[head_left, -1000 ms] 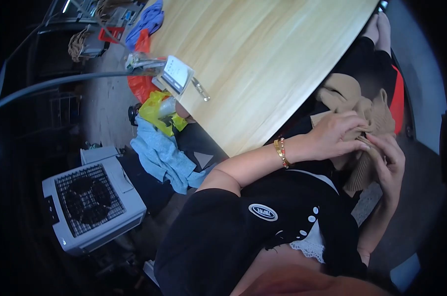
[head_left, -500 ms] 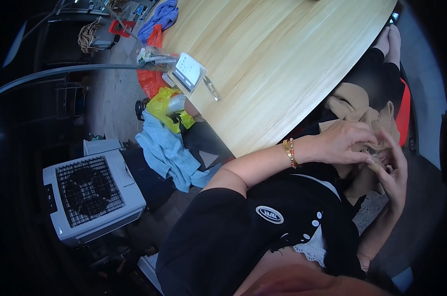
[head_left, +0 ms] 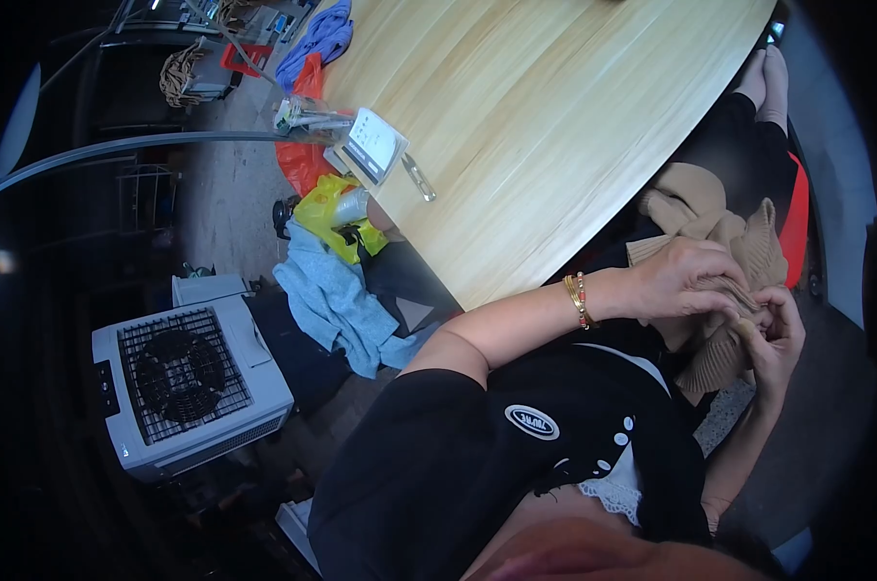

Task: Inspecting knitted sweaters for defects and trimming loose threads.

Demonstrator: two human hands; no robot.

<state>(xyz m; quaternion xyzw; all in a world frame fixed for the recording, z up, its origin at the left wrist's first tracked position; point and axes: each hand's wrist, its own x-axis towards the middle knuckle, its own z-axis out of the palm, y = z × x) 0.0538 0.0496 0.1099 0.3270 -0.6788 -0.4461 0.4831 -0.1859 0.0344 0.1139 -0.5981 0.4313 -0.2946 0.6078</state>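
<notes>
A tan ribbed knit garment lies bunched over my lap, to the right of the table edge. My left hand, with gold and beaded bracelets at the wrist, pinches a ribbed fold of it between thumb and fingers. Close beside it, my right hand also has its fingers closed on the knit. The fingertips of both hands nearly meet at the same fold. Whether anything small sits between the fingertips is hidden.
The pale wooden table curves along the front. On its left side are a slim metallic tool, a white flat box and a clear container. Left lie a yellow bag, light-blue cloth and an air cooler.
My right hand has shifted slightly and its fingers have drawn in on the knit. More of the ribbed fabric shows between and below the hands.
</notes>
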